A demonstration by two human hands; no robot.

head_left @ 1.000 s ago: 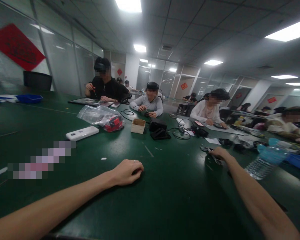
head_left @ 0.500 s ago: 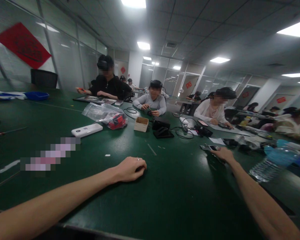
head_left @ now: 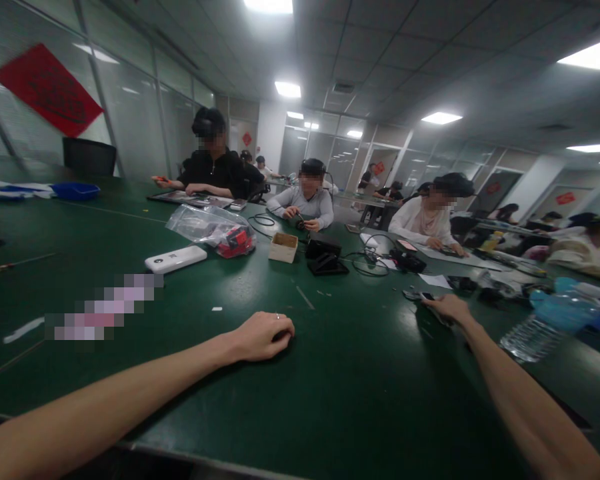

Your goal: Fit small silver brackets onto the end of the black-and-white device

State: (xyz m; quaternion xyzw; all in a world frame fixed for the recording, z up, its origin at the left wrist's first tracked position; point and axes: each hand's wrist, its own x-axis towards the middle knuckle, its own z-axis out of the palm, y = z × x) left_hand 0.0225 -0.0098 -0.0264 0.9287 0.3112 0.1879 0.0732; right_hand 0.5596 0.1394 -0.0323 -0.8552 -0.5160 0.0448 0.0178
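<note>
My left hand (head_left: 266, 335) rests on the green table (head_left: 340, 393), its fingers curled in and a ring on one finger. I see nothing in it. Farther right, my right hand (head_left: 453, 308) reaches forward with its fingers closed on a small flat dark-and-silver object (head_left: 427, 298), whose kind is too blurred to make out. A small greyish piece (head_left: 410, 295) lies at the far end of that object, touching it or just beside it; I cannot tell which.
A white device (head_left: 176, 259), a clear plastic bag (head_left: 200, 223) with red things and a small open box (head_left: 283, 248) stand ahead. Black cables and devices (head_left: 325, 257) lie beyond. At the right is a clear bottle (head_left: 533, 337). Several people work across the table.
The flat object in my right hand has shifted slightly, and the small greyish piece at its far end looks more separate. My left hand has stayed in place.
</note>
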